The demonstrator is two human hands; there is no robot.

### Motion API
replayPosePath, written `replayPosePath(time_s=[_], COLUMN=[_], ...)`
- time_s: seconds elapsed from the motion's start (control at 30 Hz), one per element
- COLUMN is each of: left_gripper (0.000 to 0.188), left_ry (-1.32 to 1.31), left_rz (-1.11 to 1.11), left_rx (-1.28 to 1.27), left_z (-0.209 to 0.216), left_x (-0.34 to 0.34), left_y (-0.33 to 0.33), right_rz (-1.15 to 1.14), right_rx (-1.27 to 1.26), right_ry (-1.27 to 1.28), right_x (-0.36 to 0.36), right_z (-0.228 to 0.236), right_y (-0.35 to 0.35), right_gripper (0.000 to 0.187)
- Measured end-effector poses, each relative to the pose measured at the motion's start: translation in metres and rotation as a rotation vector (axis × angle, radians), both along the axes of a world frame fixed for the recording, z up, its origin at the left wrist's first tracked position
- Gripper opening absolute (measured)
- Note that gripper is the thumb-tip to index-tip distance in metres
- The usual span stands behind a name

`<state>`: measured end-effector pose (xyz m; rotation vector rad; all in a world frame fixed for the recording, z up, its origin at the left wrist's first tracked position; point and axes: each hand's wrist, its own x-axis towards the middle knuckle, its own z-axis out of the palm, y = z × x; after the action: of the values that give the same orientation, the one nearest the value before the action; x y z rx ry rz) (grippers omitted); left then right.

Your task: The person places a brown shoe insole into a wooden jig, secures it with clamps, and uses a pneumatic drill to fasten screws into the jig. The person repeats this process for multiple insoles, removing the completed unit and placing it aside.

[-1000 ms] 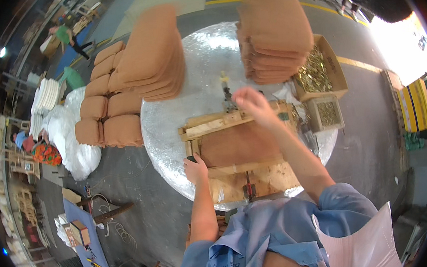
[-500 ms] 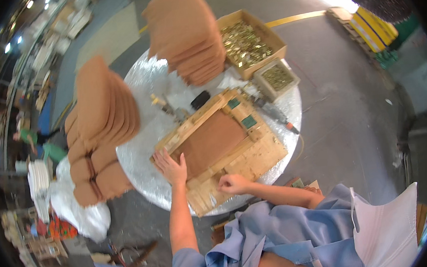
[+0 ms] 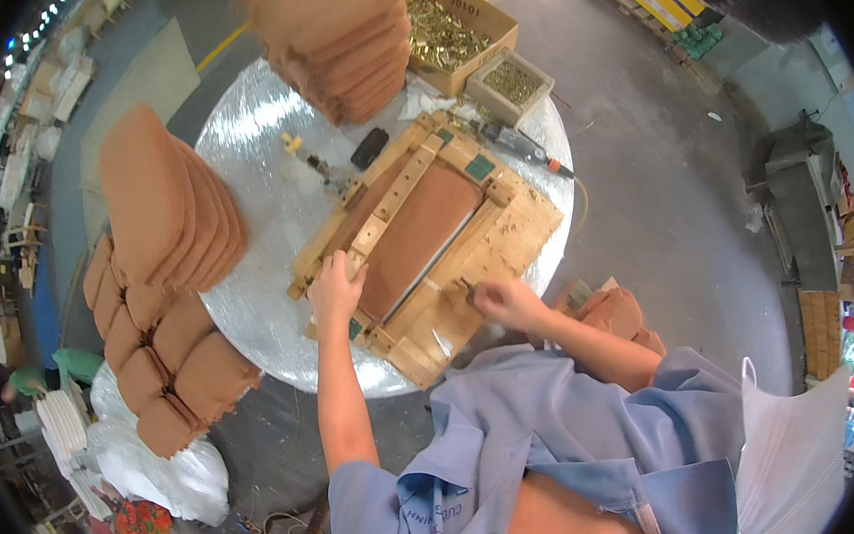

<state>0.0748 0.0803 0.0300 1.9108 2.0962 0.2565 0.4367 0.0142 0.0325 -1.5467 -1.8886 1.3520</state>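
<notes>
A wooden jig (image 3: 517,232) lies on the round table, with a brown fabric-covered panel (image 3: 414,230) set inside its frame. My left hand (image 3: 336,290) is closed round the near-left end of a wooden bar with holes (image 3: 403,191), which lies over the far part of the panel. A pale strip shows along the panel's near edge. My right hand (image 3: 510,304) is closed above the jig's near board, its fingertips on a small dark piece (image 3: 466,285) whose kind is unclear. Green pads (image 3: 479,168) sit at the frame's corners.
The wrapped round table (image 3: 246,131) carries a tall stack of brown cushions (image 3: 328,34), a carton of brass-coloured metal parts (image 3: 449,34), a smaller box of fasteners (image 3: 513,84), a power tool (image 3: 518,144) and a black object (image 3: 370,148). More cushions (image 3: 167,207) stand at the left.
My left hand has gone from lying flat at the panel's left end to gripping the bar, which now sits over the panel. My right hand has shifted rightward. The whole view has moved.
</notes>
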Motion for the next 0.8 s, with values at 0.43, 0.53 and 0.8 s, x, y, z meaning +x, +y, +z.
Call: replayPosePath(time_s=[0.43,0.53,0.8], left_gripper=[0.050,0.053,0.061], left_ry=[-0.401,-0.409,-0.406], left_rz=[0.791,0.954,1.127], left_rx=[0.274,0.374,0.216], left_z=[-0.046,-0.065,-0.090], left_x=[-0.020,-0.024,-0.052], left_y=[-0.265,-0.268,-0.248], right_rz=[0.280,0.315,-0.844], right_rx=[0.737,0.639,-0.370], right_ry=[-0.334,-0.396,0.378], right_x=[-0.097,-0.094,-0.144], right_z=[-0.062,-0.065,-0.064], right_y=[0.043,0.042,0.056], right_gripper=[0.022,0.022,0.071])
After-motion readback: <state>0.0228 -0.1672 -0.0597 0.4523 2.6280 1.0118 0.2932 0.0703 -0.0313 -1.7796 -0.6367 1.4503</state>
